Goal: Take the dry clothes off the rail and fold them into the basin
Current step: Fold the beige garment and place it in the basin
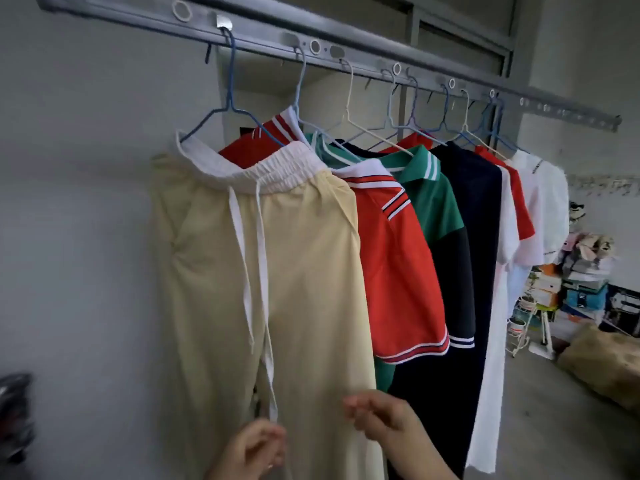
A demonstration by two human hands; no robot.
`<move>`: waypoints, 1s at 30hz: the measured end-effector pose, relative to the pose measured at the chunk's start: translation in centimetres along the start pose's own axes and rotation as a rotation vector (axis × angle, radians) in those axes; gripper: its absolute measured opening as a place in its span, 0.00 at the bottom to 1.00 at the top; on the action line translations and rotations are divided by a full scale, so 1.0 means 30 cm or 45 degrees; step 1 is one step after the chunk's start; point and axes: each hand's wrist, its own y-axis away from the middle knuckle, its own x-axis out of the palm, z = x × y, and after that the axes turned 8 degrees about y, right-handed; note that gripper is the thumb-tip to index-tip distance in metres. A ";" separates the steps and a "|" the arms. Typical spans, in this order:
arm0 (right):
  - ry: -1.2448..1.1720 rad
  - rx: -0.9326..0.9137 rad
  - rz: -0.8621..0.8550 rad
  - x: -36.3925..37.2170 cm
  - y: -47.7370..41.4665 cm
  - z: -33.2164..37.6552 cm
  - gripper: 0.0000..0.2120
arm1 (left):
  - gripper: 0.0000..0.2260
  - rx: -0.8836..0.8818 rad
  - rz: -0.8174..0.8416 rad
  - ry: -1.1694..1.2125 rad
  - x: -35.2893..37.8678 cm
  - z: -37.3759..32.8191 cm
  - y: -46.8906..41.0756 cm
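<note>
A grey metal rail runs across the top with several wire hangers. Nearest hangs a pair of cream trousers with a white elastic waistband and long drawstrings, on a blue hanger. Behind it hang a red polo shirt, a green polo, a dark navy garment and white clothes. My left hand is low in front of the trousers, fingers loosely curled, close to a drawstring end. My right hand hovers by the trouser leg, fingers relaxed. No basin is in view.
A pale wall stands at the left. A dark blurred object sits at the lower left edge. At the right are stacked boxes and clutter, a white plant stand and a tan sack on the grey floor.
</note>
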 end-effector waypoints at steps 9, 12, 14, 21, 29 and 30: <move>0.474 -0.766 -0.532 0.017 -0.164 0.356 0.19 | 0.09 0.628 -0.103 -0.104 -0.034 -0.431 -0.047; 0.589 -0.893 -0.652 0.000 -0.220 0.475 0.19 | 0.09 0.741 -0.096 -0.114 -0.048 -0.559 -0.072; 0.613 -0.918 -0.746 -0.012 -0.259 0.542 0.19 | 0.09 0.818 -0.093 -0.148 -0.055 -0.644 -0.090; 0.455 -0.937 -0.826 -0.066 -0.406 0.740 0.22 | 0.10 1.110 -0.201 -0.389 -0.082 -0.899 -0.153; 0.314 -0.757 -0.178 -0.137 -0.547 0.869 0.22 | 0.06 1.383 -0.556 -0.583 -0.100 -1.029 -0.257; 0.297 -0.755 -0.088 -0.143 -0.560 0.874 0.23 | 0.06 1.384 -0.593 -0.599 -0.095 -1.036 -0.265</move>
